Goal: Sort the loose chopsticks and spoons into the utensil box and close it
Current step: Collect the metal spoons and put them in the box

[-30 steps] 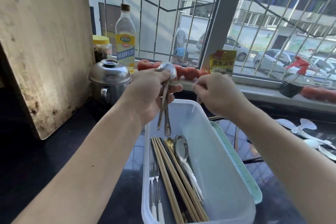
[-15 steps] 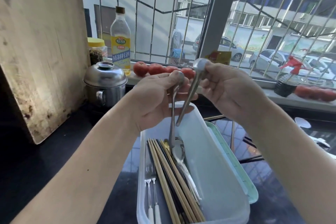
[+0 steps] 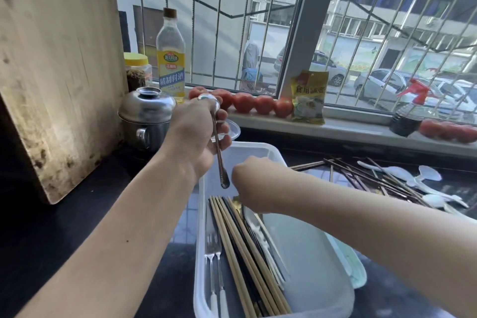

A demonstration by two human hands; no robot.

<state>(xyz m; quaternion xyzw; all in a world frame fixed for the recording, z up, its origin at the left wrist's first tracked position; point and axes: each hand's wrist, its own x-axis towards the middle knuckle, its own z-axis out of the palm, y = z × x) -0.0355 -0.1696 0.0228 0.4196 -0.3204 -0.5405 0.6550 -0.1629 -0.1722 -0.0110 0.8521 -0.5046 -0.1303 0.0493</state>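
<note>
A person's right hand (image 3: pixel 254 183) is reaching down into the utensil box (image 3: pixel 304 266), its fingers hidden among the chopsticks (image 3: pixel 245 253) lying there. Just beyond, the left hand (image 3: pixel 200 134) is gripping a metal spoon (image 3: pixel 219 147) upright above the box's far end.

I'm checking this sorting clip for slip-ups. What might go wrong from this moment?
1. The left hand holds a metal spoon upright above the utensil box; a loose grip may drop it outside.
2. The right hand reaches down into the box, its fingers hidden, so it might disturb the chopsticks lined up there.
3. Loose chopsticks and white spoons on the counter lie tangled and could scatter when picked.
</note>
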